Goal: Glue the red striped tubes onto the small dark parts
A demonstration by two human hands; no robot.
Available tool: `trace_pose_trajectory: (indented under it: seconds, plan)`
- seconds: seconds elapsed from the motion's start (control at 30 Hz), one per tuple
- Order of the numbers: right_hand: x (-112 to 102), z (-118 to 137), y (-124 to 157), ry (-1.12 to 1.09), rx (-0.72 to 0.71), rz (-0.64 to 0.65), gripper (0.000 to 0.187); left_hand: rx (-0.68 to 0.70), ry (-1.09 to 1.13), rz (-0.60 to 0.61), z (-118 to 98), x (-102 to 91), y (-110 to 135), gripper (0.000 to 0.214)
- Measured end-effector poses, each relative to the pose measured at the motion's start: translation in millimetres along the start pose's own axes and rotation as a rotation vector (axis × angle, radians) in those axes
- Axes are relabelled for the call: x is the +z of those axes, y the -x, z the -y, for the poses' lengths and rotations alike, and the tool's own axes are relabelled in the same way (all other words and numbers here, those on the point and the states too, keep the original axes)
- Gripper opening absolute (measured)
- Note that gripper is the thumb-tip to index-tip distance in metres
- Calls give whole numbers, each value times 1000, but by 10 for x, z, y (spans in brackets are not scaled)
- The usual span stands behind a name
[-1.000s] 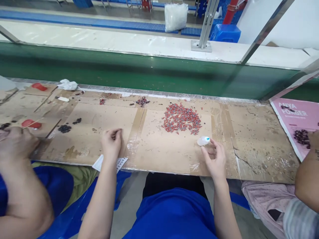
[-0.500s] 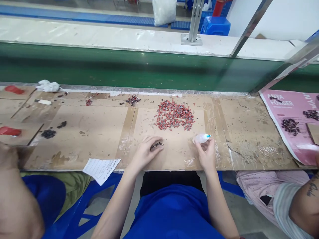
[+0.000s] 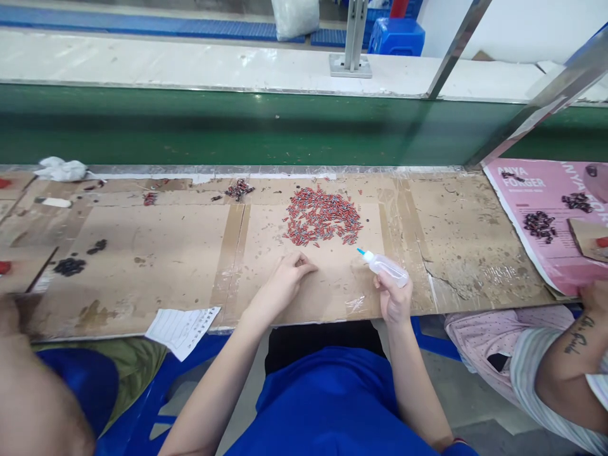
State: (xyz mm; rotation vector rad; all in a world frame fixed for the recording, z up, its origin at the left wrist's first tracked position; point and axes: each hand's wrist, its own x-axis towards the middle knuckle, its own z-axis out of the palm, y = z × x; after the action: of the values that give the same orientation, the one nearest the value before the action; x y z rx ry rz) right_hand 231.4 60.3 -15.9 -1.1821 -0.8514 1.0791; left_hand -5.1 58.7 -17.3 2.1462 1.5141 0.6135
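My right hand (image 3: 394, 299) is closed around a translucent squeeze bottle (image 3: 388, 269), its narrow blue tip pointing up and left toward the pile. Thumb and fingers of my left hand (image 3: 287, 275) are pressed together low over the cardboard (image 3: 332, 278); whatever they hold is hidden. Beyond both hands lies a broad pile of small red and dark metallic pieces (image 3: 323, 218). A smaller heap of dark and red pieces (image 3: 239, 189) sits to its left.
Black round pieces (image 3: 70, 266) lie at left, near a paper slip (image 3: 183, 330) overhanging the front edge. A green belt (image 3: 190, 126) runs behind the table. Co-workers' arms show on both sides; a pink sheet (image 3: 527, 209) with dark pieces is at right.
The bottle has turned from tip-right to tip-left, and my right hand now grips it from below. My left fingers have drawn together; dark pieces seen within their curl before are hidden now.
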Motion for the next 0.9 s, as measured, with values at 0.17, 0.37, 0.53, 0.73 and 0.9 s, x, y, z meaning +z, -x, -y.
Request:
trace_pose_trajectory:
  seconds: [0.17, 0.37, 0.53, 0.73, 0.9]
  plan:
    - [57, 27, 38, -17, 18, 4, 30, -94, 100, -88, -188, 144, 48, 20]
    - [155, 58, 109, 142, 91, 121, 29, -237, -38, -278, -223, 241, 203, 9]
    - [261, 51, 156, 167, 114, 157, 27, -240, -21, -257, -179, 213, 234, 13]
    - [311, -4, 133, 163, 92, 115, 25, -186, -40, -285, -174, 229, 176, 19]
    - [357, -24, 127, 173, 100, 77, 28, -168, -176, -361, -158, 285, 121, 22]
